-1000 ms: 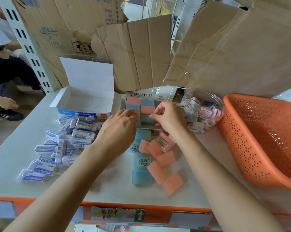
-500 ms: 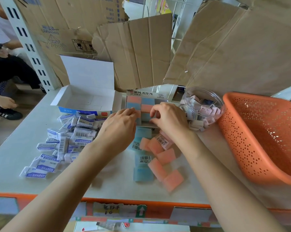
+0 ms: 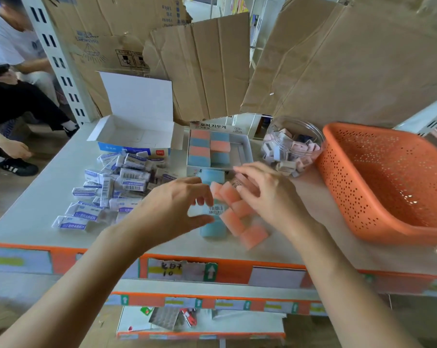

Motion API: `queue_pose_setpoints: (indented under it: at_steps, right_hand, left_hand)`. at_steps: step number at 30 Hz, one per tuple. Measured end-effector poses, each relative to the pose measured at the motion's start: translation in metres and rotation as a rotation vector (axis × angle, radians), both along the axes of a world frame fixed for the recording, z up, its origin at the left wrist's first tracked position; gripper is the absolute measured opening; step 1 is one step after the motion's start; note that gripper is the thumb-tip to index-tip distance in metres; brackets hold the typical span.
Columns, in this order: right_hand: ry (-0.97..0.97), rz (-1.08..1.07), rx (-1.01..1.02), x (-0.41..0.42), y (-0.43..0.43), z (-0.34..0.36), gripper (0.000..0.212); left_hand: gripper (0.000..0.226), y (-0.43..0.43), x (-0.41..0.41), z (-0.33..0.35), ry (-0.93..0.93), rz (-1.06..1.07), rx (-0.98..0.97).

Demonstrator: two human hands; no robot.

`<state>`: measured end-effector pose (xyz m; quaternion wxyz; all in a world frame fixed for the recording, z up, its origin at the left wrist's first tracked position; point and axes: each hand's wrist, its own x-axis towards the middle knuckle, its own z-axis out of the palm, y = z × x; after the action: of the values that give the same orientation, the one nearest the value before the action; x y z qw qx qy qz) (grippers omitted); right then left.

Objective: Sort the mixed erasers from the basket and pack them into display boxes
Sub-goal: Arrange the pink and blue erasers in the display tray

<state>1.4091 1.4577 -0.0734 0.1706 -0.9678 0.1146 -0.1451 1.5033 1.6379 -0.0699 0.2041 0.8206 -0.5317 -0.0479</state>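
A small display box (image 3: 248,149) at the table's middle back holds pink and blue block erasers (image 3: 199,148) in rows, with its right part bare. In front of it lie loose pink erasers (image 3: 253,236) and blue erasers (image 3: 213,228), one of them with a barcode label (image 3: 216,209). My left hand (image 3: 174,209) hovers at their left edge, fingers apart and curled around the labelled blue eraser without clearly gripping it. Over the pink ones my right hand (image 3: 267,197) is spread, its thumb touching one. Both hands are blurred.
A pile of white erasers in blue sleeves (image 3: 117,182) lies left, before an open white box (image 3: 137,131). A clear jar of small erasers (image 3: 292,146) and a tilted orange basket (image 3: 388,177) stand right. Cardboard sheets hang behind. A person sits at far left.
Both hands have drawn back from the display box toward me and now sit over the loose pink and blue erasers. The box's filled rows are now uncovered.
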Motion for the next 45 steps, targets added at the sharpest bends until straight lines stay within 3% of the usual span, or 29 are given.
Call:
queue_pose_setpoints:
  at_steps: [5, 14, 18, 21, 28, 33, 39, 45]
  right_hand:
    - [-0.042, -0.007, 0.003, -0.013, 0.004, -0.005, 0.035]
    - [-0.184, 0.042, 0.013, -0.020, 0.010, -0.006, 0.025]
    - [-0.173, 0.203, 0.185, -0.022, 0.019, 0.001, 0.039]
    - [-0.136, 0.276, 0.178, -0.018, 0.022, 0.002, 0.047]
    - [-0.192, 0.169, 0.105, 0.007, 0.005, 0.005, 0.027]
    - [-0.083, -0.028, 0.050, 0.047, -0.027, 0.005, 0.029]
    - [0.007, 0.000, -0.013, 0.083, -0.036, -0.010, 0.027]
    - [-0.005, 0.000, 0.073, 0.089, -0.043, -0.016, 0.022]
  left_hand:
    - [0.040, 0.004, -0.012, -0.005, -0.042, -0.025, 0.149]
    - [0.032, 0.003, -0.017, -0.005, 0.026, -0.005, 0.197]
    - [0.032, 0.007, -0.005, 0.011, 0.047, 0.022, 0.130]
    - [0.032, 0.002, 0.002, 0.024, 0.052, 0.054, 0.022]
    - [0.037, -0.022, 0.015, 0.021, 0.045, 0.098, -0.093]
    - [0.046, -0.040, 0.034, 0.011, 0.007, 0.197, 0.083]
    - [0.042, -0.059, 0.048, 0.005, 0.024, 0.195, 0.134]
    - [0.035, -0.064, 0.055, -0.005, 0.038, 0.209, 0.110]
